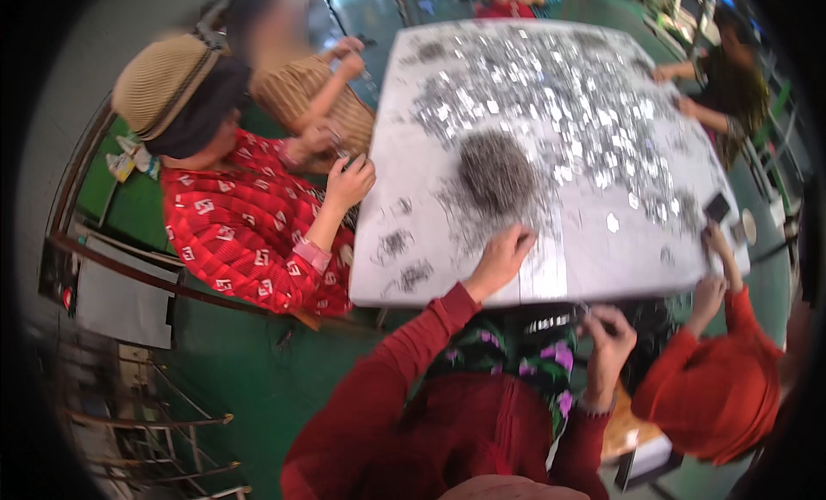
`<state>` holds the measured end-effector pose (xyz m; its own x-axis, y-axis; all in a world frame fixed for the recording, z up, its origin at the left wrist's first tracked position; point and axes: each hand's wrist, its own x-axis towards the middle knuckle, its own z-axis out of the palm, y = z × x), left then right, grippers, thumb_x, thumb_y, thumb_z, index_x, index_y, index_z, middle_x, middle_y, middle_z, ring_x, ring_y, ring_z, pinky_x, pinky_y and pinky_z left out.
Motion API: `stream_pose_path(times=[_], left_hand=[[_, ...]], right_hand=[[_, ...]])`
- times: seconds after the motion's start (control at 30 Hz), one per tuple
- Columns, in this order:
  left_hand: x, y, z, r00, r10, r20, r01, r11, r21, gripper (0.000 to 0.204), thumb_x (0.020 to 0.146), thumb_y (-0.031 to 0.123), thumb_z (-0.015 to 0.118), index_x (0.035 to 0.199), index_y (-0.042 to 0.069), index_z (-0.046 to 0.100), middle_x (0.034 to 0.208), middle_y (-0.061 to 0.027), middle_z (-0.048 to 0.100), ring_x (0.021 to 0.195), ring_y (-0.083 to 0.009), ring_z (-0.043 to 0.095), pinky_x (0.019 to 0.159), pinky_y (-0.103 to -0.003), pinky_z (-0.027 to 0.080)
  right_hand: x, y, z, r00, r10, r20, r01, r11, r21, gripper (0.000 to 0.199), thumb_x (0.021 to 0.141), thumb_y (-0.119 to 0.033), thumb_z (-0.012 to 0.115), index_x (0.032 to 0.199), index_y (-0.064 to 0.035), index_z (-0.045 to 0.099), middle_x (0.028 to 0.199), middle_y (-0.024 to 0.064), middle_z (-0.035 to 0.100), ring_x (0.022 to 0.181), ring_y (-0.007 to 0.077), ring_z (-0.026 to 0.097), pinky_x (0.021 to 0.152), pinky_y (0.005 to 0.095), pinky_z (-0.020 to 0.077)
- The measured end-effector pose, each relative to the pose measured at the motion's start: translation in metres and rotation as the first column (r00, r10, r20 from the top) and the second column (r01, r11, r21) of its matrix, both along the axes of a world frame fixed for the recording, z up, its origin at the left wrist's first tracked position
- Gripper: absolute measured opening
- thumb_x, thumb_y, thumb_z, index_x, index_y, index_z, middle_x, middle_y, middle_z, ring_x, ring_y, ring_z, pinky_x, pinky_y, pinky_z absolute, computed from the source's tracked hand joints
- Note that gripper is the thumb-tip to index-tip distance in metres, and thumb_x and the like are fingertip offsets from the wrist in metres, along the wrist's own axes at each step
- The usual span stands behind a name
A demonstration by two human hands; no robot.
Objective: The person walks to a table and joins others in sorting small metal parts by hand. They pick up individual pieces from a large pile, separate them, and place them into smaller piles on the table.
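Observation:
My left hand (502, 263) reaches over the near edge of the white-covered table (447, 276), fingers drawn together. Whatever they hold, if anything, is too small to make out. Just beyond it rises a dense heap of thin dark wire-like pieces (497, 173), with loose strands scattered around its foot. Over my lap, below the table edge, my right hand (609, 345) is closed in a pinch, and a thin, slightly shiny bit shows at its fingertips; its kind is unclear. Beside that hand, a dark strip with a row of white spots (549, 323) lies near the edge.
Many small shiny flat pieces (559, 104) cover the table's far and right parts. Small dark clumps (409, 276) lie at its left. A person in a red patterned shirt (249, 216) sits left; another in orange (714, 379) sits right, near a black square (717, 208). Others work farther round.

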<state>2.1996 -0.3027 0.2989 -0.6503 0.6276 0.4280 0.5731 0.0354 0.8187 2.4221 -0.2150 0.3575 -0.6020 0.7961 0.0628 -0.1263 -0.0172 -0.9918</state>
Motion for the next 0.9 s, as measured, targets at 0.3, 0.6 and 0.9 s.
stream_pose_path(times=[0.3, 0.6, 0.9], left_hand=[[0.087, -0.004, 0.059, 0.691, -0.614, 0.381, 0.537, 0.789, 0.297, 0.013, 0.089, 0.007, 0.06, 0.098, -0.001, 0.055, 0.099, -0.0065, 0.058, 0.09, -0.0122, 0.057, 0.083, -0.027, 0.048], [0.091, 0.021, 0.035, 0.883, -0.466, 0.061, 0.45, 0.876, 0.172, 0.012, 0.087, 0.007, 0.062, 0.097, 0.001, 0.058, 0.097, -0.0072, 0.057, 0.089, -0.0151, 0.057, 0.08, -0.028, 0.048], [0.088, 0.019, 0.033, 0.875, -0.453, 0.171, 0.416, 0.884, 0.215, 0.007, 0.091, 0.0, 0.053, 0.097, 0.0, 0.055, 0.088, -0.0086, 0.065, 0.083, -0.0145, 0.063, 0.074, -0.026, 0.05]], right_hand=[[0.007, 0.001, -0.013, 1.0, -0.006, -0.024, 0.005, 0.999, -0.045, 0.011, 0.078, 0.007, 0.064, 0.088, 0.0074, 0.064, 0.079, 0.0089, 0.065, 0.064, 0.0134, 0.062, 0.061, 0.0218, 0.0481], [0.005, 0.004, -0.02, 0.997, -0.032, -0.071, 0.027, 0.997, -0.068, 0.012, 0.078, 0.006, 0.065, 0.091, 0.0052, 0.065, 0.08, 0.0067, 0.066, 0.067, 0.0105, 0.062, 0.062, 0.0209, 0.0489], [0.01, 0.045, -0.015, 0.974, -0.162, -0.157, 0.17, 0.985, 0.041, 0.014, 0.085, -0.003, 0.062, 0.097, 0.002, 0.066, 0.088, 0.005, 0.064, 0.068, 0.0095, 0.06, 0.064, 0.0211, 0.0485]])
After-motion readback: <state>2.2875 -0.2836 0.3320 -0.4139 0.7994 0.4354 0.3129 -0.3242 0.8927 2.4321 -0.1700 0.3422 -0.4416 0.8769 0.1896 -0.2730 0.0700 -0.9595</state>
